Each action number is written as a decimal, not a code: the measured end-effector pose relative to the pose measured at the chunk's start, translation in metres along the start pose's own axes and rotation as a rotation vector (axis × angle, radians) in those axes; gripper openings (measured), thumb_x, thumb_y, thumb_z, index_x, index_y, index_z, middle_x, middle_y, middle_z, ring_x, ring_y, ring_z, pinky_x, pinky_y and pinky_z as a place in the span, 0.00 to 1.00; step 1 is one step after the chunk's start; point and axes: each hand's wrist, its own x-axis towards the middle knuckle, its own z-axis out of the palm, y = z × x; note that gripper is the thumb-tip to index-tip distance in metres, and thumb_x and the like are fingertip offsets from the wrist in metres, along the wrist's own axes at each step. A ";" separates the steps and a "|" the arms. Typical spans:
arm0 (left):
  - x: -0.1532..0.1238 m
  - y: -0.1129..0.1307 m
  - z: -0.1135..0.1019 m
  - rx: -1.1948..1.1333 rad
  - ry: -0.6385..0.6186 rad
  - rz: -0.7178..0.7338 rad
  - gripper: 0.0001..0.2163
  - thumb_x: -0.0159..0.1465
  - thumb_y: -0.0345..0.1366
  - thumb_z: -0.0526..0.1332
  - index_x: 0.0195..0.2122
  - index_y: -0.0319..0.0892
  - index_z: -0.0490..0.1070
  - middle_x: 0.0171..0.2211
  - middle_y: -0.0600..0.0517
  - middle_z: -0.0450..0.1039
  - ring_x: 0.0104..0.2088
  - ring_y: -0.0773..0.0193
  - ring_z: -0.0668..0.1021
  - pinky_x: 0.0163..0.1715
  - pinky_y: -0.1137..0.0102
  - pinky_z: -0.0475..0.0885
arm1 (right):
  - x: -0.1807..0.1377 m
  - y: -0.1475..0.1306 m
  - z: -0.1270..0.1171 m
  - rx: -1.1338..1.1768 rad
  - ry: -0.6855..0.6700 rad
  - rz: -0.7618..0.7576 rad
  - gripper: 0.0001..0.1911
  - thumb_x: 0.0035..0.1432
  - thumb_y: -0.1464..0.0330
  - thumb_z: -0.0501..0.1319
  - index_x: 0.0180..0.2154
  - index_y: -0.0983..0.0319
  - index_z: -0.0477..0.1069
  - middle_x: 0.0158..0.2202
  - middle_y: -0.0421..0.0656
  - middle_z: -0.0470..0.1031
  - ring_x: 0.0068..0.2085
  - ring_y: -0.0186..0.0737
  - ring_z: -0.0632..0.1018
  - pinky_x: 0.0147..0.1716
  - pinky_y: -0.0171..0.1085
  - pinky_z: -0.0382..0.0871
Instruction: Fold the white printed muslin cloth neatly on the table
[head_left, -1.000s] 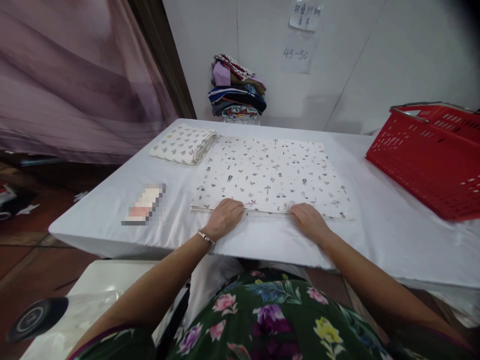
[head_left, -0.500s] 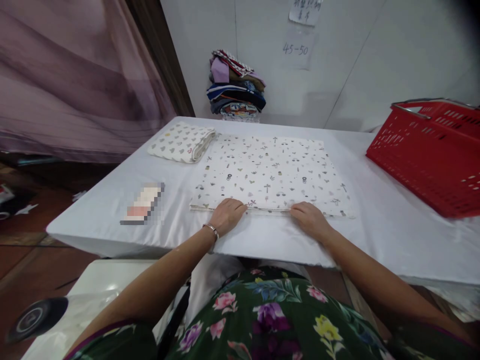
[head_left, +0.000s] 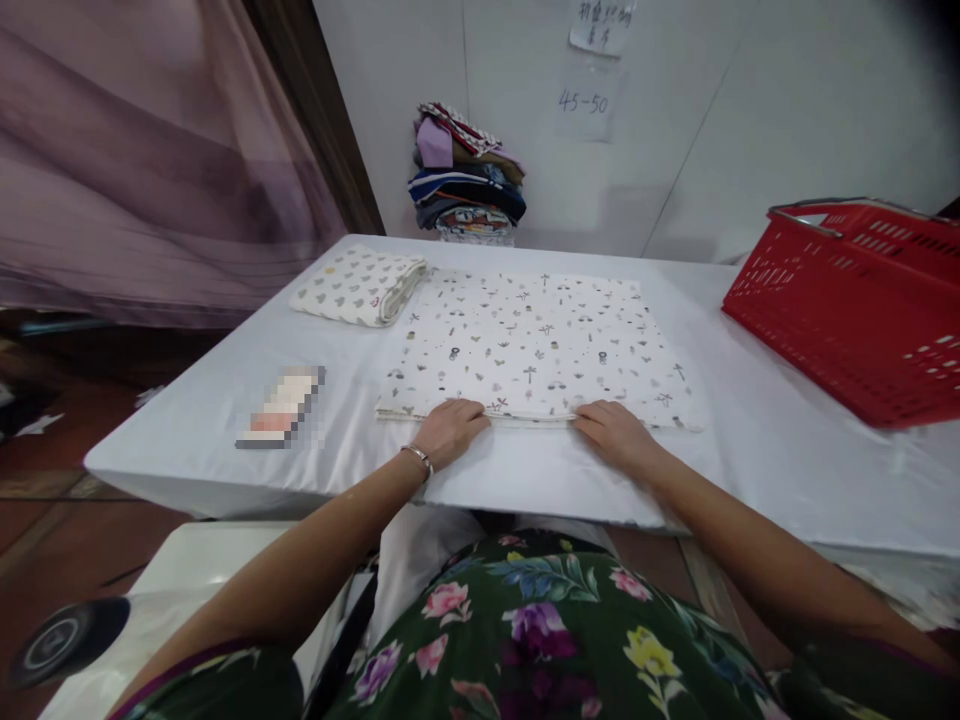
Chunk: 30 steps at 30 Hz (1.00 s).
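Note:
A white cloth printed with small motifs [head_left: 540, 345] lies flat and folded square on the white table [head_left: 750, 450]. My left hand [head_left: 448, 432] rests on its near edge left of centre, fingers curled onto the hem. My right hand [head_left: 611, 432] rests on the same edge right of centre, fingers bent over the hem. Both hands pinch or press the cloth's near edge. A silver bracelet sits on my left wrist.
A second folded printed cloth [head_left: 360, 285] lies at the table's far left. A red plastic basket [head_left: 855, 310] stands at the right. A pile of folded clothes [head_left: 465, 185] sits against the wall behind. A small blurred-out object [head_left: 283, 408] lies near the left front edge.
Both hands stay on the cloth's near edge with almost no movement; the view has shifted slightly.

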 end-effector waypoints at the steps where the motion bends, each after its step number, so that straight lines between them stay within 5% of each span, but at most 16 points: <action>1: 0.000 0.000 0.000 -0.003 0.010 -0.003 0.09 0.65 0.30 0.53 0.37 0.44 0.73 0.40 0.51 0.73 0.39 0.63 0.73 0.38 0.67 0.66 | 0.000 0.000 0.001 -0.015 0.004 0.003 0.11 0.63 0.72 0.52 0.41 0.61 0.72 0.45 0.46 0.73 0.42 0.42 0.69 0.39 0.38 0.58; 11: 0.002 0.005 -0.011 -0.060 -0.006 -0.003 0.08 0.64 0.34 0.54 0.40 0.41 0.71 0.40 0.48 0.72 0.39 0.61 0.72 0.39 0.66 0.66 | 0.006 0.006 0.000 0.062 0.152 -0.040 0.12 0.60 0.74 0.52 0.36 0.63 0.74 0.39 0.47 0.76 0.38 0.40 0.73 0.37 0.38 0.64; 22: 0.010 0.007 -0.005 0.030 0.013 -0.018 0.08 0.65 0.32 0.52 0.35 0.40 0.70 0.36 0.49 0.73 0.36 0.62 0.72 0.34 0.66 0.65 | 0.010 0.012 -0.006 0.442 0.088 0.178 0.10 0.58 0.73 0.52 0.36 0.58 0.71 0.39 0.43 0.75 0.41 0.39 0.75 0.39 0.38 0.69; 30: 0.012 0.007 -0.007 -0.094 0.073 -0.143 0.05 0.64 0.31 0.52 0.35 0.40 0.67 0.34 0.50 0.73 0.36 0.63 0.74 0.37 0.67 0.66 | 0.009 0.001 -0.009 0.252 0.027 0.079 0.09 0.60 0.66 0.54 0.39 0.62 0.70 0.42 0.49 0.73 0.43 0.45 0.72 0.40 0.42 0.66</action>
